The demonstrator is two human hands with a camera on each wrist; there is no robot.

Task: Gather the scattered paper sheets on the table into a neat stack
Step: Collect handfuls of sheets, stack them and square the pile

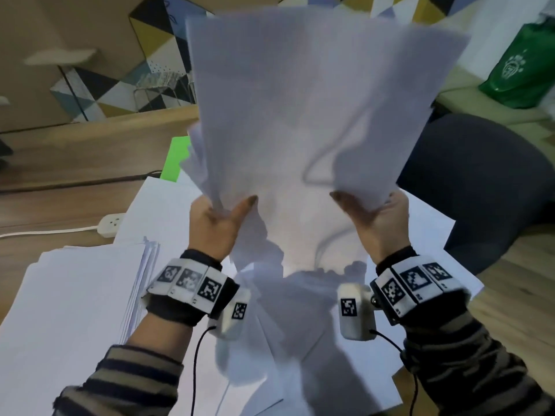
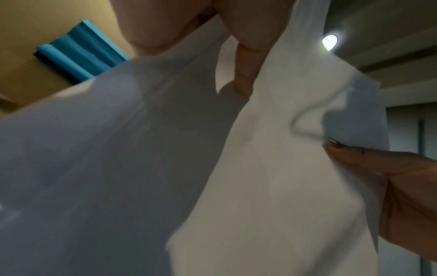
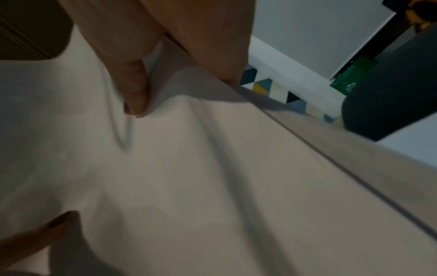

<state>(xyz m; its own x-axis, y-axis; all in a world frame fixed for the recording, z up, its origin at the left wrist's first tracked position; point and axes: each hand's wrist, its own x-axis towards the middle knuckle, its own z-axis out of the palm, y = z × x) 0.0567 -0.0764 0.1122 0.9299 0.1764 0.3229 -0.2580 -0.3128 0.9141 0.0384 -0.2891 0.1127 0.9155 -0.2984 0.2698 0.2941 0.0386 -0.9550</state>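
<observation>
White paper, a loose sheaf of thin sheets (image 1: 315,109), stands upright at centre frame, lifted clear of the wooden tabletop (image 1: 60,163). Left hand (image 1: 217,223) pinches its lower left corner, thumb in front; right hand (image 1: 372,217) pinches the lower right corner likewise. Top edges fan apart; one sheet buckles near the right thumb. More loose white sheets (image 1: 300,340) lie beneath the wrists, and a squared white pile (image 1: 75,295) sits at lower left. White power strip (image 1: 111,225) lies at left; dark round chair (image 1: 474,187) at right. To do well, judged: loosen both pinches slightly, tap the bottom edge on the tabletop to align, then the side edge, avoiding creases at the buckle.
</observation>
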